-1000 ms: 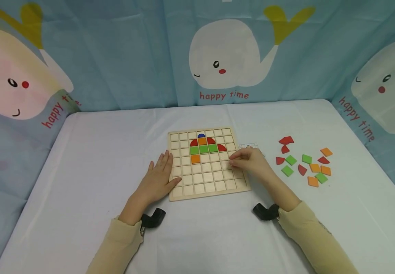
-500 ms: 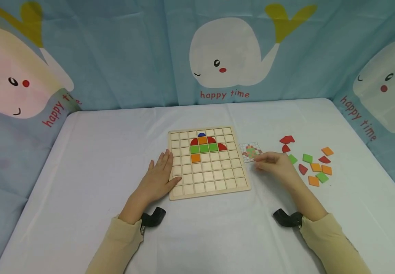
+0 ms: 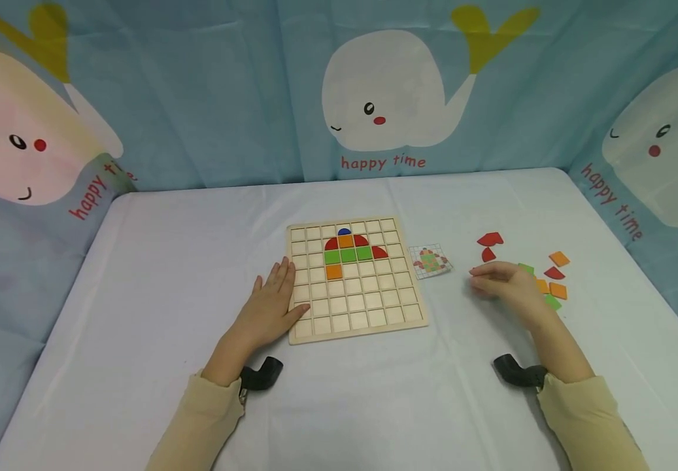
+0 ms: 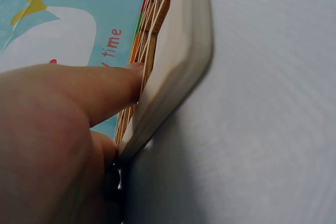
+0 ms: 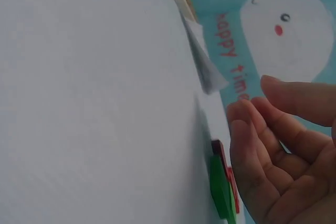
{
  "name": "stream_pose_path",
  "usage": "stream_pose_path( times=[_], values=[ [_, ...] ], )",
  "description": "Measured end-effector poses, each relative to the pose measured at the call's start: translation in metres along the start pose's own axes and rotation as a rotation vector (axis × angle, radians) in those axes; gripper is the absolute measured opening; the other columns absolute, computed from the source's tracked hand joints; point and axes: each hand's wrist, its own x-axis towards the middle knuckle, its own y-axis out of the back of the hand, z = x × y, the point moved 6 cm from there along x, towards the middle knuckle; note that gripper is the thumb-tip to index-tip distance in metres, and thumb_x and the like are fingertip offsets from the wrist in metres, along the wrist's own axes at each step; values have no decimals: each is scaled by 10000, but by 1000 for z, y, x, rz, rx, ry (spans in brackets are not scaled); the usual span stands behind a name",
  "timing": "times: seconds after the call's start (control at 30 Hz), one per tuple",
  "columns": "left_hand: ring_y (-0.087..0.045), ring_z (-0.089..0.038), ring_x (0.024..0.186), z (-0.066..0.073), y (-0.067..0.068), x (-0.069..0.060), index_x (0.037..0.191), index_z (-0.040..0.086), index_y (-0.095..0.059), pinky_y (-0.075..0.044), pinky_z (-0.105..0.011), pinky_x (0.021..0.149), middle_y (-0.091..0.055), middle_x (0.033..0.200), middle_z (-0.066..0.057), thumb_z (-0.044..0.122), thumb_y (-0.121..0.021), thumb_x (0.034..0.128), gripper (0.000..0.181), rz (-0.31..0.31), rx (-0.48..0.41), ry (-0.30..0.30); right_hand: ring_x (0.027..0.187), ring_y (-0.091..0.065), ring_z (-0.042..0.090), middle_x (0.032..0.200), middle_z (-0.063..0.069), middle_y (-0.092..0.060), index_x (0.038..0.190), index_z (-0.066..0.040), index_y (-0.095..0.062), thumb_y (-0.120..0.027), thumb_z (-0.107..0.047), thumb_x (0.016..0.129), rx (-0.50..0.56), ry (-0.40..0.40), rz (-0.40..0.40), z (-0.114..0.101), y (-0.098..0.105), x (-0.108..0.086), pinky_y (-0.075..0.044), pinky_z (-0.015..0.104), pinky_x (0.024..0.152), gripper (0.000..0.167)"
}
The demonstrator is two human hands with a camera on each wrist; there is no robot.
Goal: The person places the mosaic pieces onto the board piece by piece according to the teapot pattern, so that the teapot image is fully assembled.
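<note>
In the head view a wooden grid board [image 3: 356, 303] lies on the table. It carries a blue half-round tile [image 3: 344, 231], red quarter-round tiles [image 3: 379, 252], a row of green square tiles [image 3: 347, 256] and orange squares [image 3: 334, 271]. My left hand [image 3: 268, 307] rests at the board's left edge, its fingers straight; the left wrist view has the thumb [image 4: 113, 90] touching the board's frame. My right hand [image 3: 509, 286] hovers beside the loose tiles, partly covering them. Seen from the right wrist, its thumb [image 5: 296, 98] stands apart from the bent fingers, with nothing between.
A small pattern card [image 3: 430, 261] lies right of the board, one edge lifted. Loose red tiles [image 3: 490, 239], orange tiles [image 3: 559, 259] and green tiles [image 3: 552, 302] are scattered on the right of the table. A whale-print curtain [image 3: 227, 98] hangs behind and at the sides.
My right hand has moved from above the board's right side, past the card, to the loose tiles. The card is now uncovered. My left hand stays put.
</note>
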Motion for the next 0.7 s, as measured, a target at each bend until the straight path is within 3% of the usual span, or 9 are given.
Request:
stream_pose_path(
  times=[0.17,0.37,0.5,0.7],
  values=[
    [-86,-384,1413,0,0,0,1458,-103,-131,-97,-599,1089,-76,1538,-235,362,-533,949,798,2,-5,-2,758,-653,54,853,-167,-655,1118,83,-607,-679,-228,884,18,14,24,3,13,-1,-509,182,684,396],
    [-90,-383,1413,1,0,0,1458,-103,-133,-99,-597,1090,-84,1537,-237,362,-529,950,794,0,-4,-1,786,-633,15,865,-188,-638,1158,14,-608,-673,-323,880,-18,-80,10,13,27,-3,-463,182,700,441],
    [-88,-379,1414,1,1,0,1457,-104,-137,-100,-594,1091,-87,1537,-237,365,-535,947,800,-3,-7,1,776,-619,15,869,-198,-628,1168,28,-604,-681,-321,874,-61,-86,18,16,33,-3,-467,177,692,463],
    [-86,-383,1414,1,1,0,1458,-104,-141,-101,-599,1089,-83,1540,-236,367,-531,945,799,-4,-6,3,748,-589,25,867,-96,-662,1135,59,-609,-679,-258,881,-136,-66,33,17,36,-3,-485,188,662,412]
  ],
)
